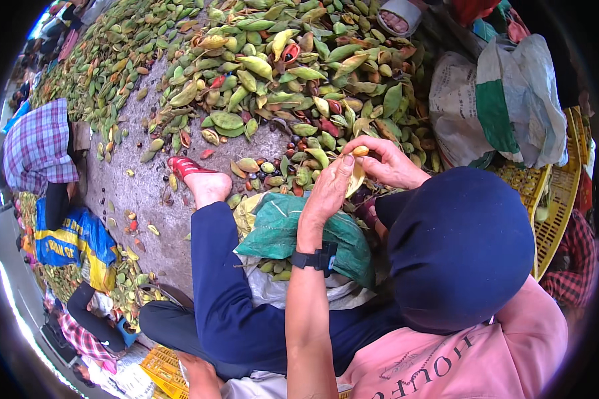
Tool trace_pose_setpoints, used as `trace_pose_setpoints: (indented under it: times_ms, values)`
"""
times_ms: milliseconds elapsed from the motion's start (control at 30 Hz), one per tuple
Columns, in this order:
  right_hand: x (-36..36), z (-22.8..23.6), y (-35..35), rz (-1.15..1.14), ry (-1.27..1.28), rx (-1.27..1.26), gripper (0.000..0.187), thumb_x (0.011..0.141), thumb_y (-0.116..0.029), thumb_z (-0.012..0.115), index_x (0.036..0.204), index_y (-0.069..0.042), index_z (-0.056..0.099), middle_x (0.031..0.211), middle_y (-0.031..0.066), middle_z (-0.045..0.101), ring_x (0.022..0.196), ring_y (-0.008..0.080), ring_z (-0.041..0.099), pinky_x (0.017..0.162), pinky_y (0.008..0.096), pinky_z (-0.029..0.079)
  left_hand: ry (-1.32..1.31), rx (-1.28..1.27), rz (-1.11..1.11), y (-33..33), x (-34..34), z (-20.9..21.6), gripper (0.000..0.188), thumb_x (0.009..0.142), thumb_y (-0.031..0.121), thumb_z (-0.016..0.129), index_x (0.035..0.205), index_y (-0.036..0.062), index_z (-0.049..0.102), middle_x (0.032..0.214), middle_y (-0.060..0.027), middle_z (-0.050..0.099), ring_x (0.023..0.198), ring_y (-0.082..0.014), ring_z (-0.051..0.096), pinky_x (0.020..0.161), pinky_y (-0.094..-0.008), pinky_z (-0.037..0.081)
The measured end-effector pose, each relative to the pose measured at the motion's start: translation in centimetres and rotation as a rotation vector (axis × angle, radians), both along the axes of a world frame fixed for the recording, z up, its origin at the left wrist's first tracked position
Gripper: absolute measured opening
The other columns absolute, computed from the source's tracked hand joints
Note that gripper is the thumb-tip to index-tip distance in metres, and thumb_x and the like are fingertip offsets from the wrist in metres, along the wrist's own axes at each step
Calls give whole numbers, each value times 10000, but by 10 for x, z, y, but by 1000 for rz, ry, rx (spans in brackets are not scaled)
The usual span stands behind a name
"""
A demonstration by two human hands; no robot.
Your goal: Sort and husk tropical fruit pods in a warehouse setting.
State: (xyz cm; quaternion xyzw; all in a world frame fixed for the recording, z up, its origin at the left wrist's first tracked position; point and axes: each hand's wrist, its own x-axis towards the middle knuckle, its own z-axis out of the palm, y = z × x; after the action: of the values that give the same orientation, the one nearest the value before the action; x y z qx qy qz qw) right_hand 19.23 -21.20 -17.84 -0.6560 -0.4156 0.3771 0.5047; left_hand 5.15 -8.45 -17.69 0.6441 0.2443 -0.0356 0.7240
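Observation:
My left hand (pixel 330 188), with a dark band on its wrist, is closed, its thumb upward, beside a pale yellow split pod (pixel 355 179). Close against it, my right hand (pixel 391 163) has its fingers pinched around a small orange-brown piece (pixel 361 151), too small to name surely. A navy cap (pixel 459 249) hides the right forearm. Just below the hands lies a green woven sack (pixel 316 233) with a few pods at its lower edge. Loose green pods (pixel 306 130), some split and red inside, heap up beyond the hands.
White woven sacks (pixel 496 106) stand at the right beside yellow plastic crates (pixel 559 206). A bare foot in a red sandal (pixel 194 176) rests on the concrete floor (pixel 136 186). At the left sits a person in a plaid shirt (pixel 38 146) near a blue-yellow sack (pixel 73 236).

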Motion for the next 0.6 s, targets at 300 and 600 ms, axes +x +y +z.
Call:
trace_pose_setpoints:
  times_ms: [300,600]
  values:
    - [2,3,-2,1,137,67,243,960,-183,571,1178,-76,567,951,-1,594,763,71,552,623,218,429,-14,-440,4,4,2,0,453,1026,429,421,1254,58,547,1012,-3,609,875,-90,576,648,-251,514]
    - [24,154,-39,-294,-474,131,122,849,-41,600,971,-46,602,814,89,520,747,237,537,679,327,449,-24,-507,250,-1,-4,36,392,1032,397,403,1250,80,479,884,-63,607,712,-121,554,613,-226,448]
